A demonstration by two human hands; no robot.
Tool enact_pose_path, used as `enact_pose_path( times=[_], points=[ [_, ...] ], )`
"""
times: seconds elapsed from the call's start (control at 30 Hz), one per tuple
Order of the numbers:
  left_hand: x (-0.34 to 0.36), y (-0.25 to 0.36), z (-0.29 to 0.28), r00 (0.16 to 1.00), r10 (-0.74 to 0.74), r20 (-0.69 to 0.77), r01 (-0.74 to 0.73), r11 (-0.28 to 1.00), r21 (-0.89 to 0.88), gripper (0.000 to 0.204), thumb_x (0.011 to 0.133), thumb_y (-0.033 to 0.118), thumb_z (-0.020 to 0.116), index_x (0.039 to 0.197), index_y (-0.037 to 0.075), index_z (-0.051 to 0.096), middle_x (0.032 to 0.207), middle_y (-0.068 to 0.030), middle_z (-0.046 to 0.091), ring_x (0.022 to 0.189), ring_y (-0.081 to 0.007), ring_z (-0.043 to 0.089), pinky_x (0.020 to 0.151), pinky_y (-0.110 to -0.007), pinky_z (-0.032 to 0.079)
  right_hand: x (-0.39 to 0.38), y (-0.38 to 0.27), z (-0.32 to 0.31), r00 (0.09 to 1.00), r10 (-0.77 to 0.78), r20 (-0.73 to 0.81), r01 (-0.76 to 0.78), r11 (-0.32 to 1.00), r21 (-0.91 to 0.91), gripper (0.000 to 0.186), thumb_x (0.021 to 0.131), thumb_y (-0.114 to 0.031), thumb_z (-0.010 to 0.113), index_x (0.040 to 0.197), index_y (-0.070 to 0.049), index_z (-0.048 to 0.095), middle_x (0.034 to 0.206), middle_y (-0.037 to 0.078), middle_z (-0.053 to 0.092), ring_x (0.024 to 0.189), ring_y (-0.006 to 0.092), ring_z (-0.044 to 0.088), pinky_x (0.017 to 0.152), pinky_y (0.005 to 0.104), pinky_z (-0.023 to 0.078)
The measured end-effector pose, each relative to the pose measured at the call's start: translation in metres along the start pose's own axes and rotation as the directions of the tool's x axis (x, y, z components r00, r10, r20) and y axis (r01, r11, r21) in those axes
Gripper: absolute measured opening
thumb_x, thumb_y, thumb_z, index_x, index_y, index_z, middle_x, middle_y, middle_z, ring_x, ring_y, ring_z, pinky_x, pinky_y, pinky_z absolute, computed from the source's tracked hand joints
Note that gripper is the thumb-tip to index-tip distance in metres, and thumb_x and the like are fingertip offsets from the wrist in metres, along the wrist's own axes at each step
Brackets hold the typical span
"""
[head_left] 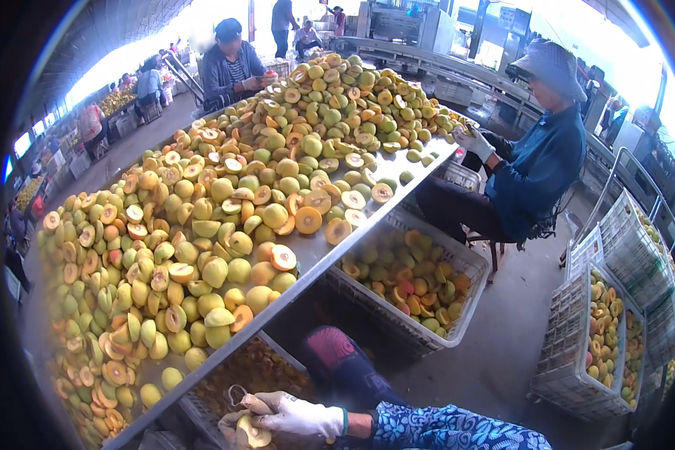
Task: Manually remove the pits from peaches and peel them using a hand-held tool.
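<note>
Evidently for control, the left hand (230, 427), dull-gloved and partly cut off, curls round a halved yellow fruit with a pale cut face (255, 434); the right hand in a white knit glove (301, 415) pinches a tan-handled, thin wire-loop tool (237, 394) just above it. Each grip looks closed, the left less clearly. Fruit sits low, outside the smooth metal bench (307, 252), probably for elbow room. Heaped green-yellow fruit (216, 271) covers most of the bench: matte rounded skins, cut orange faces. Blue floral sleeve (435, 427), soft printed cloth.
</note>
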State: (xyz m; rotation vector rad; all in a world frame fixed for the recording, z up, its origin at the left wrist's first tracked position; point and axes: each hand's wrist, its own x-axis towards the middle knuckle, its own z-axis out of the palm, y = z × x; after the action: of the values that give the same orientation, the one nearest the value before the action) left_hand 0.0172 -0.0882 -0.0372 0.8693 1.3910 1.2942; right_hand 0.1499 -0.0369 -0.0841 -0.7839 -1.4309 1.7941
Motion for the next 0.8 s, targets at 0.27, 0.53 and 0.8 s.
enact_pose_path(
  times=[0.27, 0.53, 0.8],
  points=[
    [-0.026, -0.024, 0.001, 0.832, 0.456, -0.317, -0.23, 0.803, 0.55, 0.032, 0.096, 0.036, 0.06, 0.104, 0.005, 0.058, 0.103, -0.016, 0.059, 0.093, -0.03, 0.056, 0.086, -0.046, 0.046, 0.004, 0.006, 0.01, 0.902, 0.189, 0.389, -0.229, 0.972, 0.058, 0.04, 0.092, -0.025, 0.061, 0.12, 0.003, 0.057, 0.094, 0.001, 0.062, 0.089, 0.0088, 0.054, 0.081, 0.0263, 0.047],
    [-0.002, 0.022, -0.025, 0.93, 0.019, -0.368, -0.272, 0.71, -0.65, 0.045, 0.102, 0.039, 0.048, 0.112, -0.004, 0.059, 0.094, -0.0134, 0.063, 0.083, -0.0243, 0.062, 0.077, -0.035, 0.052, -0.038, -0.009, 0.006, 0.918, 0.397, -0.006, -0.396, 0.916, 0.065, 0.026, 0.096, -0.022, 0.06, 0.113, -0.002, 0.057, 0.09, 0.009, 0.063, 0.077, 0.0221, 0.06, 0.07, 0.0351, 0.05],
    [-0.021, 0.011, -0.024, 0.955, 0.214, -0.204, -0.292, 0.784, -0.547, 0.041, 0.102, 0.04, 0.048, 0.11, 0.001, 0.056, 0.1, -0.0144, 0.066, 0.095, -0.02, 0.065, 0.085, -0.032, 0.053, -0.028, -0.073, 0.025, 0.982, -0.016, 0.19, 0.111, 0.858, -0.501, 0.022, 0.091, -0.016, 0.068, 0.097, -0.003, 0.052, 0.07, 0.017, 0.058, 0.06, 0.0333, 0.059, 0.056, 0.0374, 0.045]
  ],
)
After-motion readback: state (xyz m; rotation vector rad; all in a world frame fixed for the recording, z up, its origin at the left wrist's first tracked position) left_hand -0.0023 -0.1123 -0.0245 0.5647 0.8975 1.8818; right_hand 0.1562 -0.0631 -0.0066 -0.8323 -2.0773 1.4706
